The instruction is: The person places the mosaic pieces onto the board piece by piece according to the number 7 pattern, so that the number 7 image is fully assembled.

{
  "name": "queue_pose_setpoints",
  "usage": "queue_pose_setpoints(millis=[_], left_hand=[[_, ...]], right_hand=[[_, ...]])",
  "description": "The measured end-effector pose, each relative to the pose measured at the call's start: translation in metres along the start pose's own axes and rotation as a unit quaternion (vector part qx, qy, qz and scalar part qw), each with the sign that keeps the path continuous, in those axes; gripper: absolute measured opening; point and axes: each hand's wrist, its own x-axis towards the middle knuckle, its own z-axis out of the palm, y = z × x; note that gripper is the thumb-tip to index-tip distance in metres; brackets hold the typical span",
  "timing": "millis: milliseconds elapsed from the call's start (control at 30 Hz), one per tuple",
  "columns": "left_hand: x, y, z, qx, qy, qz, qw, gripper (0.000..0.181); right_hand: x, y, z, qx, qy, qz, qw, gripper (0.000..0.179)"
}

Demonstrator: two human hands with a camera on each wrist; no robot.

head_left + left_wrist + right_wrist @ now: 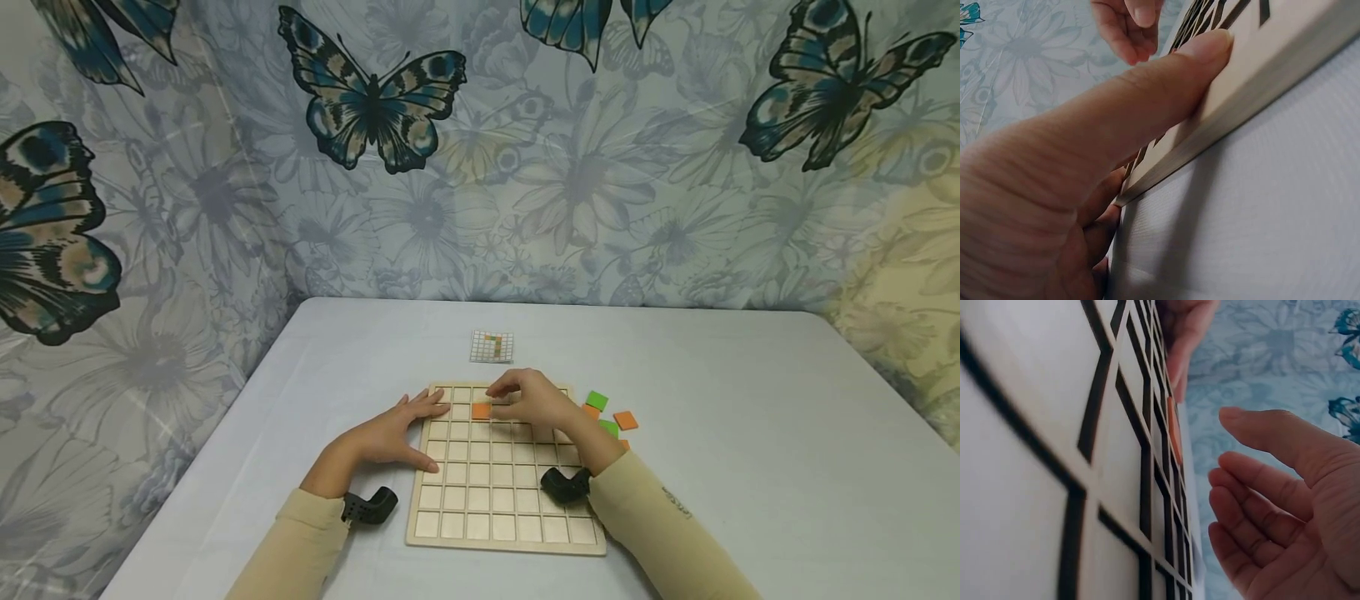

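A wooden grid board [453, 547] with square cells lies on the table. One orange tile [481, 411] sits in a cell of its second row from the top. My left hand [390, 433] rests on the board's left edge, fingers spread; in the left wrist view its thumb [1147, 87] presses on the rim. Above the board, just right of the orange tile, my right hand [536, 400] hovers. The right wrist view shows the right hand [1279, 506] with thumb and fingers apart and nothing between them. Beyond it the orange tile [1174, 428] shows edge-on.
Loose green tiles [597, 401] and orange tiles [626, 420] lie right of the board, some partly behind the right forearm. A small card [492, 347] printed with a coloured grid pattern lies behind the board. Butterfly-patterned cloth [525, 208] hangs behind the white table [712, 375].
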Motion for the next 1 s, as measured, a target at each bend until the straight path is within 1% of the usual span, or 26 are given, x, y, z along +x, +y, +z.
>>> queue_pose_setpoints(millis=[200, 333, 467, 633, 733, 1000], left_hand=[[0.0, -0.001, 0.001, 0.001, 0.004, 0.002, 1.0, 0.09], [0.0, -0.001, 0.001, -0.002, 0.004, 0.007, 1.0, 0.09], [0.0, -0.001, 0.001, -0.004, 0.003, 0.006, 1.0, 0.09], [0.0, -0.002, 0.002, -0.005, 0.004, 0.005, 1.0, 0.09], [0.0, -0.003, 0.001, -0.004, 0.004, 0.008, 1.0, 0.09], [0.0, -0.002, 0.001, -0.004, 0.003, 0.01, 0.9999, 0.09]], right_hand=[[-0.016, 0.0, -0.013, -0.005, -0.006, 0.008, 0.9999, 0.032], [-0.028, 0.004, -0.021, -0.011, -0.002, 0.014, 0.9998, 0.032], [-0.042, 0.008, -0.028, -0.008, 0.001, 0.031, 0.9995, 0.033], [-0.058, 0.012, -0.034, -0.024, 0.015, 0.053, 0.9982, 0.034], [-0.067, 0.014, -0.039, -0.032, 0.027, 0.056, 0.9976, 0.033], [-0.091, 0.017, -0.05, -0.055, 0.035, 0.045, 0.9968, 0.032]])
